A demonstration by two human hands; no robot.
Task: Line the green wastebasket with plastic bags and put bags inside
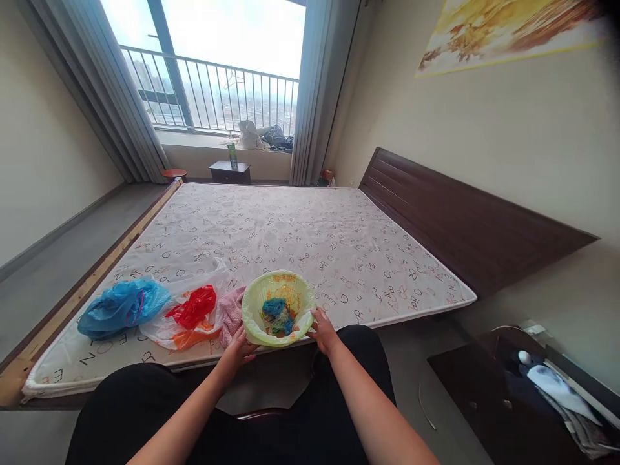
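A pale yellow-green basket [252,326] is held at the near edge of the mattress, its opening tilted toward me. Inside it lie a tangled blue clump [275,307] and some orange and green bits too small to name. My left hand [236,345] grips the basket's lower left side, and my right hand [323,330] has its fingers on the right rim. Left of the basket sits a pink cloth [231,315]. Beyond that are a red plastic bag [194,307] on a white plastic bag [167,289], an orange piece [196,336], and a blue plastic bag [123,307].
The letter-printed mattress [290,219] stretches ahead, with a dark headboard [450,226] on the right. A nightstand [229,173] bearing a green container [232,155] stands beyond the bed. At lower right, a dark cabinet [477,394] holds a white cloth [557,384].
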